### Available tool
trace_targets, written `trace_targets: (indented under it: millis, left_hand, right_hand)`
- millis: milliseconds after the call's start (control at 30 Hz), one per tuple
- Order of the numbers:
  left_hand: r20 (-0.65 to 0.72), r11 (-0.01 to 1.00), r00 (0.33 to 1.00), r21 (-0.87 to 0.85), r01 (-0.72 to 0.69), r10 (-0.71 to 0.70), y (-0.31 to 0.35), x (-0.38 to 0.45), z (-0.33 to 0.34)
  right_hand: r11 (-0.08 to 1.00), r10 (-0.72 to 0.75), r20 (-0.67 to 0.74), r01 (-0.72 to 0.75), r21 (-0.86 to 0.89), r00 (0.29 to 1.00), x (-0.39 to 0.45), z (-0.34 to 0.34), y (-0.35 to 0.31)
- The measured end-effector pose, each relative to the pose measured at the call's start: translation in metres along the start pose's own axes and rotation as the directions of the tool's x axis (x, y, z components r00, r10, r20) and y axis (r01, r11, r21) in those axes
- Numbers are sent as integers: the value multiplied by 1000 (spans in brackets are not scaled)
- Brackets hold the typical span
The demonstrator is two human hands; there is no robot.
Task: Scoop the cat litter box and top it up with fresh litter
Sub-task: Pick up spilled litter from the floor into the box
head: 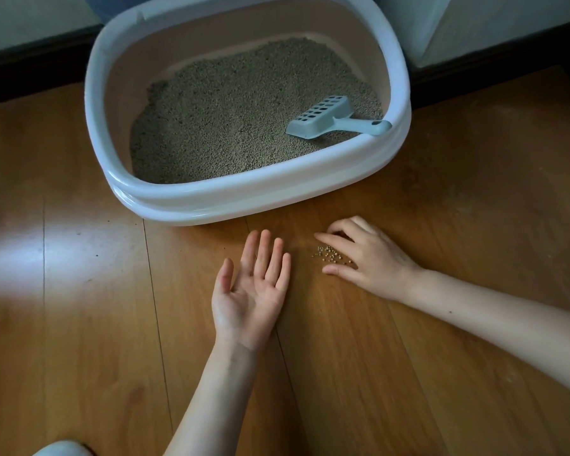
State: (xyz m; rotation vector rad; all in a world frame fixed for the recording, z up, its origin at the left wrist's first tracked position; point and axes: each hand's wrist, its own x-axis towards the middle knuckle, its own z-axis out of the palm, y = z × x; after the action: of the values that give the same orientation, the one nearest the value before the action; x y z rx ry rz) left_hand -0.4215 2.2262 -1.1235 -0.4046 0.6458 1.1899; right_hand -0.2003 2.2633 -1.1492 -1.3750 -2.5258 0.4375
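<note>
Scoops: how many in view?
1. The slotted scoop lies on the litter inside the litter box, handle resting at the right rim. None seen elsewhere; buried ones can't be excluded.

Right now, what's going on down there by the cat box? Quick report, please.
Left hand open, palm up on the floor. Right hand cupped around spilled litter pellets. Scoop lies in the litter box, untouched. Nothing in the way.

Beyond our fingers we see a litter box (254, 192) of smooth, faintly glossy plastic, filled with coarse, matt granular litter (231, 116) under a matt plastic scoop (323, 118). Beneath our palms, the floor (375, 373) looks like polished wood, sheened left of us.
</note>
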Motion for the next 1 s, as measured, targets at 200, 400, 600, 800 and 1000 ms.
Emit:
trace_targets:
  millis: [200, 400, 600, 800, 1000]
  left_hand:
    - [-11, 1000, 1000, -3, -5, 5, -4, 0, 2]
    - [-8, 1000, 1000, -6, 1, -1, -9, 3, 3]
    - [7, 1000, 1000, 7, 3, -3, -13, 6, 4]
    - [65, 998, 997, 26, 50, -51, -24, 5, 8]
    - [-4, 1000, 1000, 23, -6, 6, -18, 7, 16]
  right_hand:
    - [984, -146, -160, 160, 76, 976, 0, 11, 0]
    - [976, -194, -161, 175, -127, 968, 7, 20, -6]
    - [999, -26, -138, 22, -26, 990, 15, 7, -26]
    - [974, -177, -100, 189, 123, 979, 21, -10, -78]
    - [961, 75, -168, -26, 274, 983, 10, -31, -47]
